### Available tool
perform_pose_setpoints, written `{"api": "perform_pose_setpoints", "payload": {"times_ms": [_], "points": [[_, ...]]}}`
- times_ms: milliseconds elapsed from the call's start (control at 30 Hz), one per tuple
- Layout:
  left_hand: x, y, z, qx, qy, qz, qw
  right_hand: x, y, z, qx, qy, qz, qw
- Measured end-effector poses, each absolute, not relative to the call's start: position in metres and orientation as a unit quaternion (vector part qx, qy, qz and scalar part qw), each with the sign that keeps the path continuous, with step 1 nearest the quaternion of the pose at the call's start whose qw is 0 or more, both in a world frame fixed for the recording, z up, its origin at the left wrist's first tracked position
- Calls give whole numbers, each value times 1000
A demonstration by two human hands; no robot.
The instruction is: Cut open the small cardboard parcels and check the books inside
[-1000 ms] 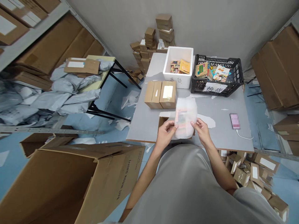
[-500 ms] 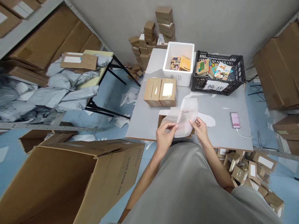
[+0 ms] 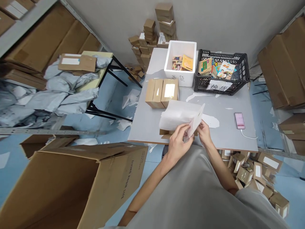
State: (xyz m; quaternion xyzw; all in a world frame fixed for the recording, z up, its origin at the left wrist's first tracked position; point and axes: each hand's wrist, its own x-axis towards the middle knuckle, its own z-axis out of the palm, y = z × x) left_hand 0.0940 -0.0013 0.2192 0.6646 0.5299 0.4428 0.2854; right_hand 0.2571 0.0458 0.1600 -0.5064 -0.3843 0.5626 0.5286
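Observation:
A whitish, translucent wrapping sheet [image 3: 179, 114] is spread above the near edge of the grey table, its right part folded up. My left hand [image 3: 179, 141] grips its lower edge with bent fingers. At the right end, my right hand [image 3: 204, 133] pinches the folded part. Whether anything lies inside the fold I cannot tell. Beneath the sheet a small open cardboard box [image 3: 166, 133] shows only in part. Behind it stand closed cardboard boxes [image 3: 162, 93], one with a white label.
On the table [image 3: 228, 133] are a white foam box [image 3: 182, 78] and a black crate [image 3: 221, 86], both holding books, and a phone [image 3: 239, 121] on a cable. A big open carton [image 3: 114, 178] stands at left. Small boxes [image 3: 257, 175] lie piled below right.
The sheet has opened out toward the left and its right part is now folded up. My left hand has moved right, closer to my right hand. The view has shifted slightly.

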Motion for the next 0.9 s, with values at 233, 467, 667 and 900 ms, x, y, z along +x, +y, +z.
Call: {"api": "perform_pose_setpoints", "payload": {"times_ms": [233, 467, 667, 900], "points": [[73, 21, 203, 550, 601, 450, 366, 261, 40, 147, -603, -421, 426, 527], [74, 23, 197, 476, 616, 482, 404, 249, 19, 178, -518, -584, 432, 453], [88, 17, 202, 487, 576, 486, 441, 233, 14, 179, -518, -575, 452, 444], [73, 16, 187, 503, 571, 508, 405, 249, 23, 175, -522, -448, 511, 515]]}}
